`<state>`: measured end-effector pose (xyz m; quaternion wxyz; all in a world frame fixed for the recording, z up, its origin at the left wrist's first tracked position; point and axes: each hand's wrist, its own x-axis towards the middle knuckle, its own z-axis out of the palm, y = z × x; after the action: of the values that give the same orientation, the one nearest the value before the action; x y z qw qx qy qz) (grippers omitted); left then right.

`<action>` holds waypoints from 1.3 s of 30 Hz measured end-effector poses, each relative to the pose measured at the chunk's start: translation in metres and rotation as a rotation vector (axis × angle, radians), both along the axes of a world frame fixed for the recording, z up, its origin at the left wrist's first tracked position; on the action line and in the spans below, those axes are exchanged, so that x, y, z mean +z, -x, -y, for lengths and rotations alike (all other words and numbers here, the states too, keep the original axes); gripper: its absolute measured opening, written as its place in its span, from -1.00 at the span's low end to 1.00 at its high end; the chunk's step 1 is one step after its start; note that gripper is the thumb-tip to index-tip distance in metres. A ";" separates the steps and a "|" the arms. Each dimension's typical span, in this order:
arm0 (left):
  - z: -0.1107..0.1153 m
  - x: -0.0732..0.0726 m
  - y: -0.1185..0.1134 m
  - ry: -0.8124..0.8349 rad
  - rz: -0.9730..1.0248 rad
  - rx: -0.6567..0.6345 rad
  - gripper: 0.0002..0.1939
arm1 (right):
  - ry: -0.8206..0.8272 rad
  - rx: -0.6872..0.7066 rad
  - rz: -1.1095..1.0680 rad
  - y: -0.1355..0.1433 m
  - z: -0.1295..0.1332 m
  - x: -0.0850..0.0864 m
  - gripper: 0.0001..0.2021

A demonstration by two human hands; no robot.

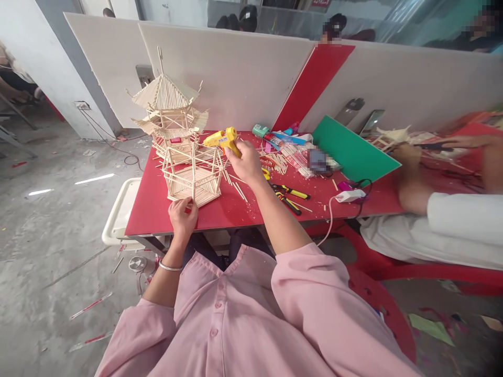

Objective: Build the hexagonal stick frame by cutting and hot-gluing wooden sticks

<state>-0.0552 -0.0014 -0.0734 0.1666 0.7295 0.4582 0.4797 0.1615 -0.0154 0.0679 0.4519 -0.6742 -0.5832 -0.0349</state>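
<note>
My right hand (247, 162) is wrapped round a yellow hot glue gun (220, 138), its nozzle pointing left above a wooden stick frame (192, 178). That frame is a many-sided base with a stick floor and thin rails. At its near edge my left hand (184, 215) is closed with fingertips against the base; whether it pinches a stick there cannot be made out. Just behind stands a tiered stick pagoda (167, 97) with a pointed roof and upturned corners. Loose wooden sticks (239, 191) lie right of the frame.
Pliers with yellow-black handles (291, 199), a white power strip (349, 196) and a green board (353, 152) are on the red table (151, 217). A co-worker's blurred arms (416, 178) reach in at right. White partition boards (231, 78) stand behind; a pale stool (121, 209) is at left.
</note>
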 end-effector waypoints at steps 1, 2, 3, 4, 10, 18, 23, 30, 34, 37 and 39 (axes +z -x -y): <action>0.000 0.000 0.000 0.005 0.003 0.007 -0.88 | 0.011 -0.055 0.020 -0.003 -0.004 0.003 -0.76; 0.000 -0.001 0.000 0.006 0.012 0.019 -0.90 | 0.027 -0.110 0.032 -0.007 -0.009 0.005 -0.78; -0.001 -0.001 0.000 0.002 0.025 0.040 -0.91 | 0.045 -0.159 0.029 -0.011 -0.015 0.006 -0.79; -0.001 -0.002 0.000 -0.005 0.040 0.065 -0.91 | 0.064 -0.196 0.005 -0.017 -0.021 0.006 -0.80; -0.003 -0.007 0.000 -0.039 0.103 0.191 -0.87 | 0.235 -0.079 -0.503 -0.050 -0.056 -0.008 -0.75; -0.001 -0.002 0.000 0.034 0.083 0.166 -0.80 | 0.303 0.019 -0.654 -0.078 -0.034 -0.024 -0.76; 0.000 0.001 0.003 0.086 0.040 0.017 -0.81 | 0.177 -0.061 -0.605 -0.081 -0.009 -0.016 -0.74; 0.007 0.005 0.004 0.066 0.079 -0.024 -0.68 | 0.060 0.250 -0.158 -0.021 -0.004 0.015 -0.65; 0.010 0.005 0.005 0.037 0.084 -0.027 -0.71 | 0.077 0.206 0.079 0.004 -0.004 0.020 -0.64; 0.013 0.002 0.004 -0.031 0.030 -0.084 -0.69 | 0.124 0.171 0.159 0.010 0.001 0.020 -0.64; 0.016 0.000 0.002 -0.085 -0.008 -0.134 -0.70 | 0.135 0.147 0.196 0.012 0.005 0.022 -0.64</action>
<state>-0.0573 -0.0174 -0.0737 0.1655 0.7669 0.3882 0.4835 0.1498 -0.0207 0.0901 0.3474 -0.6519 -0.6734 -0.0280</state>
